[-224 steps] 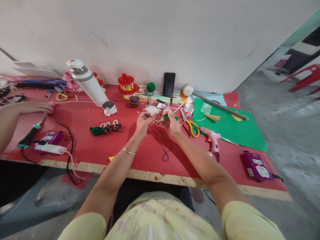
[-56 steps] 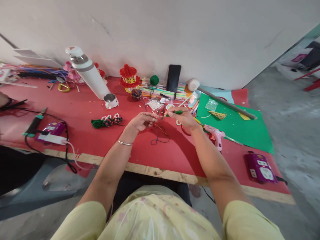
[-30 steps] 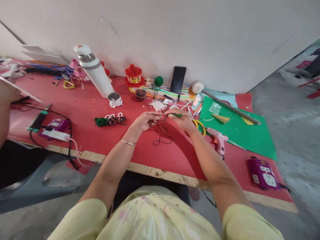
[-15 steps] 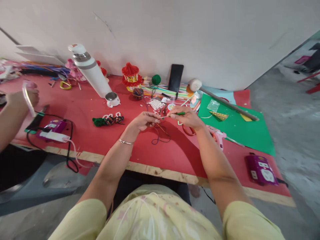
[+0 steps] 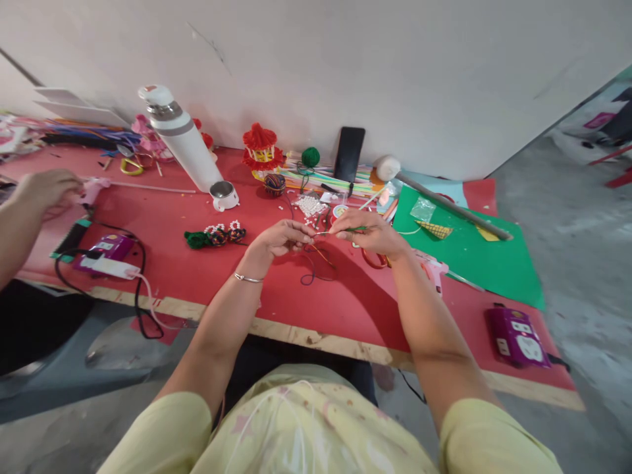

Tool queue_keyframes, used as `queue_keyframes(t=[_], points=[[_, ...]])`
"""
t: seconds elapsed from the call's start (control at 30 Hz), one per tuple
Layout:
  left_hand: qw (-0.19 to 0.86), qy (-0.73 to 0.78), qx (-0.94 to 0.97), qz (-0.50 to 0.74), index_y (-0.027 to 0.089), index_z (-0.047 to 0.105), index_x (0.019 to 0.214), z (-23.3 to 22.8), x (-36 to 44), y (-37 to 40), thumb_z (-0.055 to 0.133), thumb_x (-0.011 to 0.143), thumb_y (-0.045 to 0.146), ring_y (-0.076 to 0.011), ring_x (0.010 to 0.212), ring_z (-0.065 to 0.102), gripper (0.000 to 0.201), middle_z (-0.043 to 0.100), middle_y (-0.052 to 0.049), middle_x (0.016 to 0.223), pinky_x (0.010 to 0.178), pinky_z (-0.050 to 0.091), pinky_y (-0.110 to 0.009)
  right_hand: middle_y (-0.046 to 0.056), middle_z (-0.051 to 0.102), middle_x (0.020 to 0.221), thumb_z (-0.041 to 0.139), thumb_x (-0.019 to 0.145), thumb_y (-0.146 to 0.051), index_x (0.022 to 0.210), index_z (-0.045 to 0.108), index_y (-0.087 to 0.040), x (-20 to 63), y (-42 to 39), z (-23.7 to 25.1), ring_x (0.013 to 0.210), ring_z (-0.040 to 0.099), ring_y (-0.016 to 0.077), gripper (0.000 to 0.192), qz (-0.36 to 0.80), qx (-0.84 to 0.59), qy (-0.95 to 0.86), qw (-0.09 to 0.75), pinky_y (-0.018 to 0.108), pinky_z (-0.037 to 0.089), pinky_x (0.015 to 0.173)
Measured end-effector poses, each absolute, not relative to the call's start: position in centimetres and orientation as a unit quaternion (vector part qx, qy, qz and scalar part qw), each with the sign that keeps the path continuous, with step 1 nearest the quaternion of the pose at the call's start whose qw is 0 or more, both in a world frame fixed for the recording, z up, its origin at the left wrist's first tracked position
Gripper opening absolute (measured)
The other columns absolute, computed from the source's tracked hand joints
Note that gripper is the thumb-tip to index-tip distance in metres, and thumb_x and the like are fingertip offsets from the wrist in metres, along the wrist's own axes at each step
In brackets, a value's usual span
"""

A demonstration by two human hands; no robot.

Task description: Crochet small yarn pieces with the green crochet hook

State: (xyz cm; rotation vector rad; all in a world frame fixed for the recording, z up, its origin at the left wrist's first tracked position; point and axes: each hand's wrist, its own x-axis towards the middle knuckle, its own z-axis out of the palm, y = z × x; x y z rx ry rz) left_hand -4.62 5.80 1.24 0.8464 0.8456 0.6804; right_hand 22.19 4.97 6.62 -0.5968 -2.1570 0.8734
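Note:
My left hand (image 5: pixel 279 237) pinches a thin thread (image 5: pixel 316 260) whose dark and orange strands hang in a loop onto the red table (image 5: pixel 197 276). My right hand (image 5: pixel 372 234) grips a green-handled hook tool (image 5: pixel 351 229), its metal tip pointing left at my left fingertips. The two hands are almost touching above the table. A pile of white beads (image 5: pixel 310 206) lies just behind them. A finished green and beaded piece (image 5: pixel 213 236) lies to the left of my left hand.
A white bottle (image 5: pixel 180 138) and its cap (image 5: pixel 224 195) stand at the back left. Behind my right hand lie scissors (image 5: pixel 370 257), a pink glue gun (image 5: pixel 434 270) and green sheet (image 5: pixel 469 253). Purple power strips (image 5: pixel 516 327) (image 5: pixel 106 249) sit near the front edge. Another person's hand (image 5: pixel 44 191) works at left.
My hands stay together on the thread, the right hand sliding slightly left. The other person's hand at left has lowered onto the table with a long thin stick.

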Motion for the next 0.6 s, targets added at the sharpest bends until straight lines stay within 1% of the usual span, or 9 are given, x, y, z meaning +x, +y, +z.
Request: queue_keyframes(t=[0.1, 0.23, 0.4, 0.5, 0.6], points=[[0.775, 0.388, 0.390, 0.310, 0.009, 0.081, 0.078, 1.2, -4.7, 5.8, 0.087, 0.057, 0.006, -0.0067, 0.045, 0.051, 0.022, 0.072, -0.011, 0.064, 0.044, 0.034, -0.019, 0.003, 0.080, 0.098, 0.073, 0.093, -0.041, 0.103, 0.082, -0.032, 22.1, 4.9, 6.7, 0.093, 0.071, 0.0197, 0.016, 0.345, -0.229, -0.836, 0.360, 0.042, 0.057, 0.092], [0.790, 0.374, 0.379, 0.305, 0.010, 0.081, 0.078, 1.1, -4.9, 5.9, 0.089, 0.056, 0.007, -0.0057, 0.045, 0.049, 0.024, 0.072, -0.009, 0.064, 0.043, 0.032, -0.018, 0.004, 0.080, 0.103, 0.072, 0.094, -0.039, 0.106, 0.082, -0.033, 22.0, 4.9, 6.8, 0.097, 0.072, 0.0202, 0.016, 0.336, -0.213, -0.847, 0.352, 0.042, 0.056, 0.093], [0.782, 0.380, 0.389, 0.304, 0.010, 0.081, 0.079, 0.9, -5.1, 6.1, 0.090, 0.056, 0.009, -0.0060, 0.045, 0.051, 0.025, 0.073, -0.009, 0.066, 0.043, 0.034, -0.018, 0.004, 0.080, 0.102, 0.072, 0.095, -0.035, 0.106, 0.082, -0.032, 21.9, 4.6, 7.2, 0.097, 0.072, 0.0199, 0.015, 0.325, -0.215, -0.853, 0.347, 0.042, 0.054, 0.094], [0.776, 0.385, 0.395, 0.305, 0.009, 0.080, 0.078, 1.1, -5.0, 6.0, 0.091, 0.054, 0.009, -0.0071, 0.045, 0.054, 0.026, 0.073, -0.009, 0.065, 0.043, 0.036, -0.018, 0.004, 0.081, 0.099, 0.071, 0.095, -0.035, 0.103, 0.082, -0.030, 21.5, 4.3, 7.2, 0.094, 0.072, 0.0189, 0.015, 0.325, -0.237, -0.842, 0.360, 0.040, 0.054, 0.093], [0.772, 0.388, 0.398, 0.308, 0.009, 0.080, 0.079, 1.3, -4.9, 5.9, 0.089, 0.056, 0.008, -0.0076, 0.045, 0.055, 0.025, 0.071, -0.007, 0.063, 0.043, 0.036, -0.019, 0.004, 0.081, 0.099, 0.071, 0.095, -0.036, 0.100, 0.083, -0.029, 21.2, 4.1, 7.0, 0.093, 0.071, 0.0185, 0.015, 0.326, -0.278, -0.825, 0.370, 0.037, 0.053, 0.091]])
